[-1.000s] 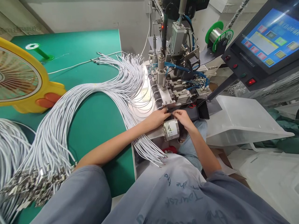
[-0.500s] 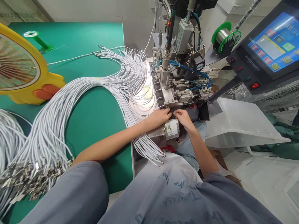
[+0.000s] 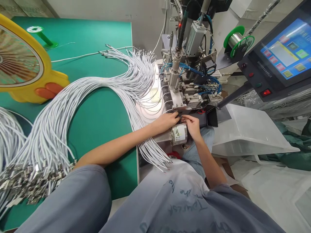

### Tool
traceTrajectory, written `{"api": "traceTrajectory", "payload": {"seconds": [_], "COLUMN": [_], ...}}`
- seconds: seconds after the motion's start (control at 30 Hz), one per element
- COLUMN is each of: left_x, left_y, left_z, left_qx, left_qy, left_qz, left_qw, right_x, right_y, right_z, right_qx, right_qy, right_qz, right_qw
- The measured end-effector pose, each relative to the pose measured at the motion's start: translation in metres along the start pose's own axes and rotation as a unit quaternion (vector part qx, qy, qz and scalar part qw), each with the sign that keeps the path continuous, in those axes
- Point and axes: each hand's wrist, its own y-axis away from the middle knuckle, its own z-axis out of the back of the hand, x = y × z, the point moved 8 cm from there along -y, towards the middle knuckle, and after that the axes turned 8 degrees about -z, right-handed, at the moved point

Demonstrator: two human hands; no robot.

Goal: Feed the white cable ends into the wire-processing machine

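Observation:
My left hand reaches to the front end of a soldering-type machine, its fingers bent together at the edge of the dark track. Facing it, my right hand has thumb and fingers pinched close to the left fingertips. What either hand holds is too small to make out. Just below the hands sits a silver motor with a white label. White cables run in a thick bundle beside my left forearm, and several single cables lead into the machine's track.
A yellow fan and an upright green spool stand on the green table. Cable ends with metal connectors pile at the near left. On the right are a control screen, a solder wire reel and a translucent bin.
My right hand has turned slightly, its fingers now reaching more to the left. My left hand stays in about the same place at the machine. The whole view has shifted a little.

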Motion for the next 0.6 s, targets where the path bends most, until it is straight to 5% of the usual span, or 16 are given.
{"api": "traceTrajectory", "payload": {"seconds": [0.23, 0.6], "left_x": [0.0, 0.0], "left_y": [0.0, 0.0], "left_z": [0.004, 0.006], "left_qx": [0.01, 0.004], "left_qy": [0.018, 0.021], "left_qz": [0.005, 0.002], "left_qw": [1.0, 1.0], "right_x": [-0.002, 0.01], "right_y": [0.001, 0.005], "right_z": [-0.001, -0.002], "right_qx": [0.011, 0.012], "right_qy": [-0.014, 0.033], "right_qz": [-0.021, 0.05], "right_qw": [1.0, 0.998]}}
